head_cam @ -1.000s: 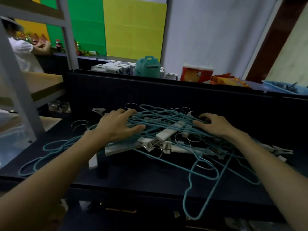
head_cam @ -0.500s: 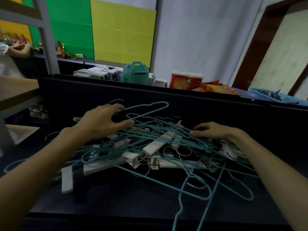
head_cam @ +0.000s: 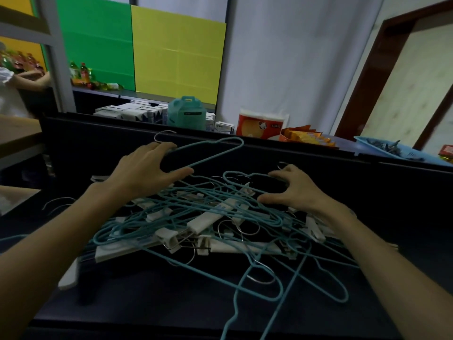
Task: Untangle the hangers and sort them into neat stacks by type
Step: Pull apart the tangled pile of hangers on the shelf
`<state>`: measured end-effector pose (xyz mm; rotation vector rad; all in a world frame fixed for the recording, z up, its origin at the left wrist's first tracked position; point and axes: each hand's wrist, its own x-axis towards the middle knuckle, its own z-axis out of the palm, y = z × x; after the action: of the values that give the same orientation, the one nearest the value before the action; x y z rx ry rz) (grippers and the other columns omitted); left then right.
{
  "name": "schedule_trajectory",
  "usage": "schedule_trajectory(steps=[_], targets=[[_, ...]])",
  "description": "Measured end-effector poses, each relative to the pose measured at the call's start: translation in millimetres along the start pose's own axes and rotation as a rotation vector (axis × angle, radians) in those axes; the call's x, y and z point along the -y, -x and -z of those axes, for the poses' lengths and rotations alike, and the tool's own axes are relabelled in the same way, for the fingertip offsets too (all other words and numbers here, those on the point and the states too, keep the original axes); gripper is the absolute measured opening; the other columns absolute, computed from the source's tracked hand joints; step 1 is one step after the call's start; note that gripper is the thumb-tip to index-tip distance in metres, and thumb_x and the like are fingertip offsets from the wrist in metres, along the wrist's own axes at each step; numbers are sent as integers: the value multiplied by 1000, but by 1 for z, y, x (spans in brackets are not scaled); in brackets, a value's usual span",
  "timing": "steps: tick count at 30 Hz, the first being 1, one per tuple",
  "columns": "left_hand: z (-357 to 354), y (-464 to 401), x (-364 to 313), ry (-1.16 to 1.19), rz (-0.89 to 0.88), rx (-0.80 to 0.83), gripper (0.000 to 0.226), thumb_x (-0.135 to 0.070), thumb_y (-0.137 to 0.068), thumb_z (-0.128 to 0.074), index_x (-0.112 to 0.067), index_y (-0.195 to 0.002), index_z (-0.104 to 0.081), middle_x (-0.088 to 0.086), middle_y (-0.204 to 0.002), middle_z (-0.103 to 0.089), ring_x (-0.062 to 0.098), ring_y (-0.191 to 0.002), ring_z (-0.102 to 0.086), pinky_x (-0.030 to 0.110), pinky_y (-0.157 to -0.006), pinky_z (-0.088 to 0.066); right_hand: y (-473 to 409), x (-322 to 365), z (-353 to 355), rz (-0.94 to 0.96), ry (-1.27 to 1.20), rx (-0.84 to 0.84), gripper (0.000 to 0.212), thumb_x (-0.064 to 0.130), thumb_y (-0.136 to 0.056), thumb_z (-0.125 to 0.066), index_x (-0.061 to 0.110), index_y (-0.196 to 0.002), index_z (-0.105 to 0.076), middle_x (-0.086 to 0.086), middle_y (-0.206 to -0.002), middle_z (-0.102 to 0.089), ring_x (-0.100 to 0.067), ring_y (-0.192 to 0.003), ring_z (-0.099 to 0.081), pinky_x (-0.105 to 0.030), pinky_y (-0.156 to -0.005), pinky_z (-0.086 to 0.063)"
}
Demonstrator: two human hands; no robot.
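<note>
A tangled pile of teal wire hangers (head_cam: 245, 212) and white clip hangers (head_cam: 206, 222) with metal hooks lies on the dark table (head_cam: 171, 303). My left hand (head_cam: 144, 170) is at the pile's far left. Its fingers and thumb curl round one teal hanger (head_cam: 215, 149), which is raised above the heap. My right hand (head_cam: 296, 190) arches over the pile's far right, its fingertips hooked over a loop of teal hangers (head_cam: 247, 174) and its thumb stretched toward the middle. Some teal hangers (head_cam: 259, 293) hang past the table's near edge.
A dark upright panel (head_cam: 318, 168) closes the table's far side. Behind it stand a teal container (head_cam: 187, 114), white boxes (head_cam: 137, 114), a tissue pack (head_cam: 262, 126), snack packets (head_cam: 306, 137) and a blue basket (head_cam: 392, 149). A grey shelf post (head_cam: 56, 57) and another person (head_cam: 14, 87) are at left.
My left hand has lifted one teal hanger up and away from the heap. My right hand has risen and curled its fingers over teal hangers. The view has tilted upward.
</note>
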<state>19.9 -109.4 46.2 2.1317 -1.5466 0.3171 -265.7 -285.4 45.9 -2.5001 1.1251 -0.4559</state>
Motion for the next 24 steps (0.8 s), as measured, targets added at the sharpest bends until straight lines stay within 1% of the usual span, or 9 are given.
schedule_trajectory(steps=[2,6,8,10,12,14,18,22,24], targets=[[2,1,-3,5,-14,-27,92,-80,-72,-37,-22,-143,-37,4,-141,-46,26,-117,-52,45,-87,-49,5,4,3,63,134,-59,109,83,-49,-61,24,-139,-45,4,-122,-37,-20,-121,-35,-43,-105,-36],[2,6,-11,0,-71,-47,91,-78,-74,-40,-20,-144,-36,5,-141,-44,28,-121,-48,45,-87,-48,23,8,6,128,359,-152,113,89,-55,-48,20,-143,-39,0,-125,-38,-22,-116,-36,-42,-103,-35],[3,8,-17,-4,-114,-63,92,-79,-74,-43,-19,-144,-37,5,-140,-44,28,-123,-45,44,-87,-46,36,5,7,129,454,-202,121,98,-53,-33,18,-143,-40,0,-124,-39,-22,-113,-37,-41,-100,-36],[2,10,-26,4,-164,-87,94,-81,-73,-44,-18,-143,-38,6,-139,-46,29,-123,-45,43,-85,-46,54,-1,8,110,507,-256,129,101,-49,-21,15,-142,-42,-2,-125,-41,-23,-111,-39,-41,-97,-37],[-1,12,-38,34,-213,-98,94,-79,-74,-47,-17,-143,-38,7,-138,-46,30,-122,-45,43,-85,-46,78,-8,10,85,522,-310,125,100,-53,-22,13,-140,-44,-3,-125,-45,-24,-112,-42,-41,-95,-39],[-6,15,-54,64,-266,-90,91,-75,-75,-50,-16,-143,-38,7,-138,-46,30,-122,-45,43,-85,-46,105,-18,12,65,536,-363,116,96,-61,-26,11,-137,-49,-4,-122,-49,-26,-109,-46,-41,-90,-41],[-19,25,-96,106,-365,-50,93,-76,-73,-44,-16,-144,-37,8,-139,-45,31,-122,-45,45,-85,-46,161,-42,18,15,585,-420,102,89,-71,-32,10,-131,-56,-5,-112,-53,-27,-99,-51,-43,-82,-47],[-34,36,-148,123,-433,-9,87,-70,-76,-52,-18,-144,-36,6,-139,-45,30,-122,-45,44,-85,-47,214,-69,34,-80,657,-393,104,91,-69,-28,12,-132,-55,-4,-114,-53,-26,-102,-50,-41,-84,-45],[-41,41,-176,109,-478,3,87,-71,-76,-53,-19,-144,-37,6,-137,-47,29,-120,-47,43,-84,-48,238,-86,44,-131,668,-387,105,92,-68,-25,15,-134,-53,-3,-117,-52,-26,-105,-49,-40,-87,-43]])
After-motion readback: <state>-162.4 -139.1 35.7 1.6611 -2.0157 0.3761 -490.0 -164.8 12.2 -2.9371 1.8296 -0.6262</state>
